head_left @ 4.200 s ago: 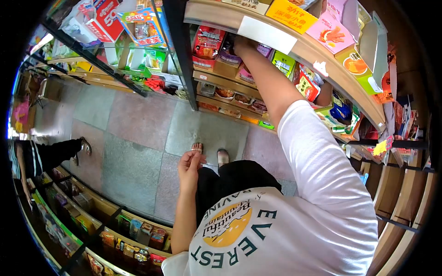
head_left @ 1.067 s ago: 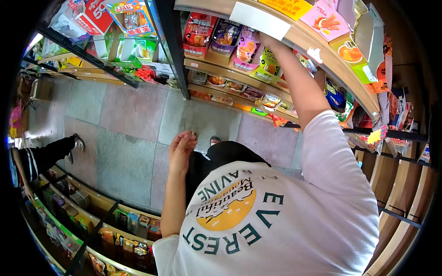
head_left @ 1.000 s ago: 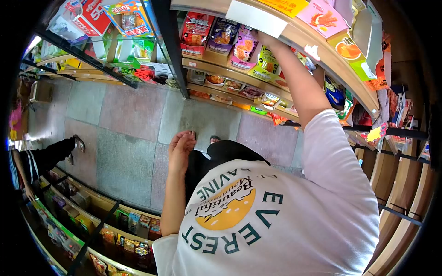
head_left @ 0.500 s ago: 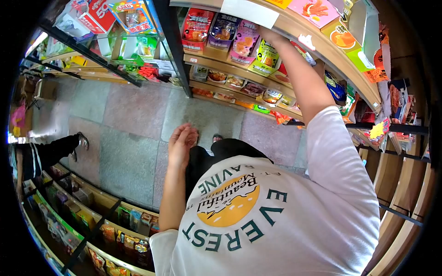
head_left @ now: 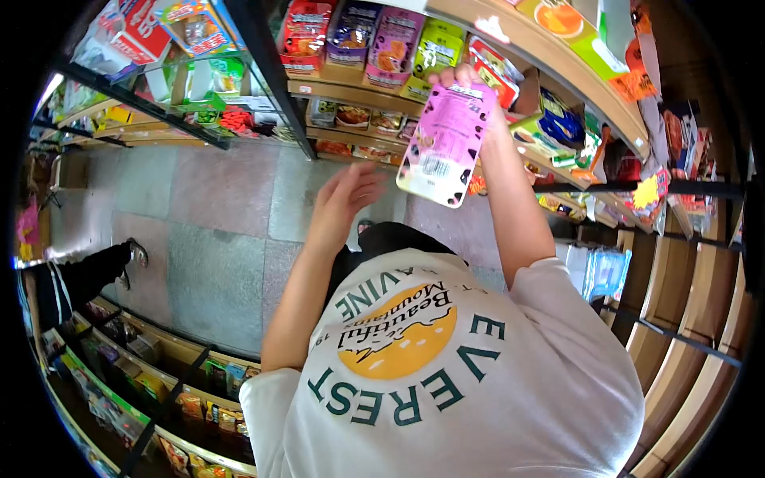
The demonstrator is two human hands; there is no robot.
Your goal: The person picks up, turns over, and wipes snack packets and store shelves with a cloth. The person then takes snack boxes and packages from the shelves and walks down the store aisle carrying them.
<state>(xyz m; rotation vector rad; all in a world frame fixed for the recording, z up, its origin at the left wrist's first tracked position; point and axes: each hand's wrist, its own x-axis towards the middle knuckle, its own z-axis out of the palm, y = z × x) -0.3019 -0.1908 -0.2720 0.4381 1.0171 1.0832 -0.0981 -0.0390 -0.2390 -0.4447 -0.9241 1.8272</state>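
In my right hand [head_left: 456, 77] is a pink snack packet [head_left: 448, 131], gripped by its upper end with the fingers closed. Its printed back with a barcode faces me, and it hangs in front of the shelves. My left hand [head_left: 349, 197] is raised over the floor to the left of the packet, slightly blurred, its fingers stretched out and holding nothing. Behind the packet, a shelf row holds red packets [head_left: 306, 33], dark blue packets [head_left: 351, 33], pink packets [head_left: 394, 44] and green packets [head_left: 437, 52] in boxes.
Lower shelves [head_left: 355, 119] carry more packaged food. Bagged snacks [head_left: 558, 119] lie to the right of my right hand. A low display rack [head_left: 171, 374] runs along the lower left. Another person's dark-clothed leg [head_left: 92, 271] is on the tiled floor [head_left: 215, 263] at left.
My right hand has come away from the shelf towards me with the pink packet in it. My left hand has risen and moved to the right, its fingers now more stretched out.
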